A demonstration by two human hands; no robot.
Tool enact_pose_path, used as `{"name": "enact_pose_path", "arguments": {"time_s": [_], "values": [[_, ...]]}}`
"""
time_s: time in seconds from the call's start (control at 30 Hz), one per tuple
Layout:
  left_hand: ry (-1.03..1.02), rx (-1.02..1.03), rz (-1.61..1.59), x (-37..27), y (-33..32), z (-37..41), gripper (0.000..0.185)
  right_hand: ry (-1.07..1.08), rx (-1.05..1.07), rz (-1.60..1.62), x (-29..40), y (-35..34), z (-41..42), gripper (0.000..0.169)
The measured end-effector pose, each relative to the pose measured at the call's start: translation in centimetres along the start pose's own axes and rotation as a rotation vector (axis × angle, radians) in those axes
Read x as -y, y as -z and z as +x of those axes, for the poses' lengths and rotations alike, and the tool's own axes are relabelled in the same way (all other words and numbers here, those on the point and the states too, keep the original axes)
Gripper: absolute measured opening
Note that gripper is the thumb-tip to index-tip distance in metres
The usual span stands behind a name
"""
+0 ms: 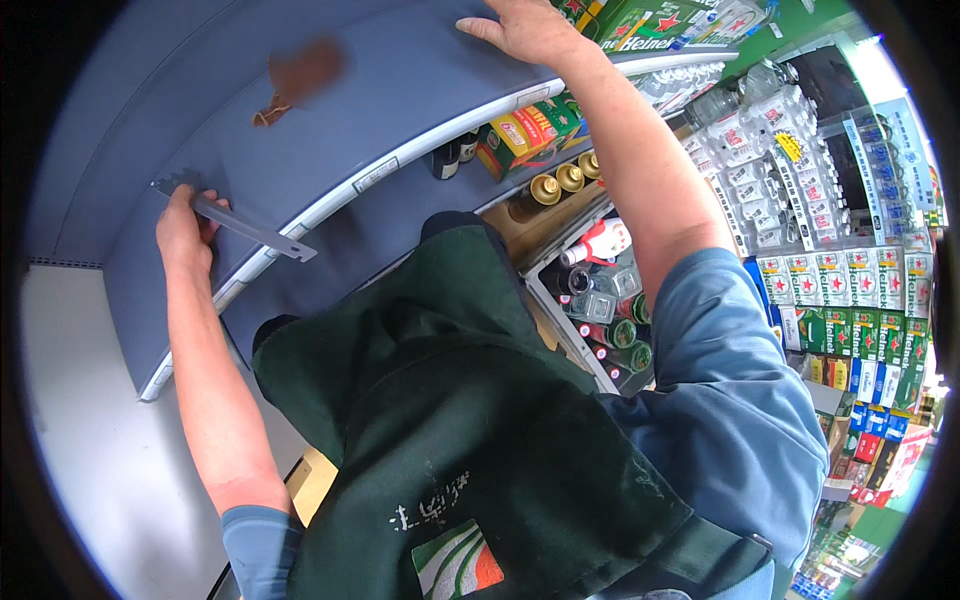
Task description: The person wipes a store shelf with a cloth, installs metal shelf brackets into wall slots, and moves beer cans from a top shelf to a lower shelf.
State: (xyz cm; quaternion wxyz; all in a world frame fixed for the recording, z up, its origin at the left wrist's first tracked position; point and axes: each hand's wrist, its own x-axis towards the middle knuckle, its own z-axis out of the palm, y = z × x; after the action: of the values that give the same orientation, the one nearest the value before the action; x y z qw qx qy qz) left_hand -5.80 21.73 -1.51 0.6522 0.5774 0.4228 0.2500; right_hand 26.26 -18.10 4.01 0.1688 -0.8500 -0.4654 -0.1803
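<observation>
My left hand point(182, 229) grips a grey metal shelf bracket point(259, 231) with a notched end and a slotted end. The bracket is tilted over the upper blue-grey shelf board point(397, 82), its slotted end reaching past the front edge. My right hand point(529, 30) lies palm down at the far side of that board, thumb apart, its fingertips cut off by the picture's top. Beside it stand green Heineken boxes point(637, 26). A blurred brown thing point(309, 69) is on the board, too smeared to identify.
Below, a lower shelf holds dark bottles point(445, 159) and a red-and-green box point(529, 133). Gold-topped containers point(545, 190) stand close by. A grey crate point(559, 322) of bottles sits right of my knees. Further right are packed bottles point(750, 195) and stacked beer cartons point(832, 277).
</observation>
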Motion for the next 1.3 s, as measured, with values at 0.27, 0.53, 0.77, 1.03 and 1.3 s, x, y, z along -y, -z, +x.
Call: {"name": "enact_pose_path", "arguments": {"time_s": [0.27, 0.53, 0.77, 1.03, 1.3], "values": [[-0.006, 0.010, -0.009, 0.4, 0.3, 0.8, 0.031, -0.002, 0.017, -0.034, 0.0, -1.1, -1.0, 0.069], [-0.007, -0.014, 0.028, 0.1, 0.1, 0.3, 0.032, -0.037, 0.079, -0.093, -0.2, -4.8, -3.6, 0.068], [0.001, -0.008, 0.048, -0.2, 0.2, 0.0, 0.033, -0.083, 0.162, -0.089, 0.0, -6.4, -4.3, 0.063], [-0.003, -0.022, 0.003, -0.7, -0.5, -1.5, 0.031, -0.090, 0.192, -0.057, -0.3, -6.1, -4.4, 0.065], [0.000, -0.011, 0.033, -0.9, -0.4, -1.7, 0.033, -0.110, 0.203, -0.017, 0.0, -5.7, -4.3, 0.060]]}}
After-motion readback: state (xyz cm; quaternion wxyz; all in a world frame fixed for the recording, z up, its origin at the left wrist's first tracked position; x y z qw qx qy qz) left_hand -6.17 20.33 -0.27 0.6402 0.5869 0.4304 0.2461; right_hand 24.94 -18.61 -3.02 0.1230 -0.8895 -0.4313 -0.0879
